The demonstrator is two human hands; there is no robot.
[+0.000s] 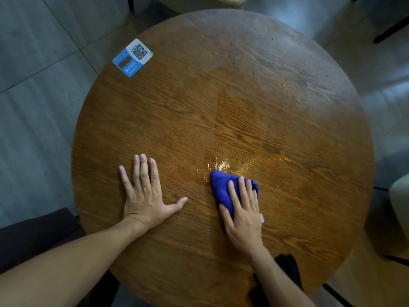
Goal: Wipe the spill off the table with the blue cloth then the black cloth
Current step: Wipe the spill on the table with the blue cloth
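Observation:
A round wooden table [287,218] fills the view. A wet, shiny spill [230,160] spreads across its middle, with a glossy patch just beyond the blue cloth [221,187]. My right hand [243,213] presses flat on that bunched blue cloth at the near middle of the table. My left hand [145,191] lies flat on the wood to the left, fingers spread, holding nothing. The black cloth [287,269] lies at the table's near right edge, partly hidden behind my right forearm.
A blue and white QR-code sticker [132,57] is stuck near the far left rim. A dark seat [33,235] stands at the near left. Chair legs and a pale seat [399,209] stand to the right on the grey tiled floor.

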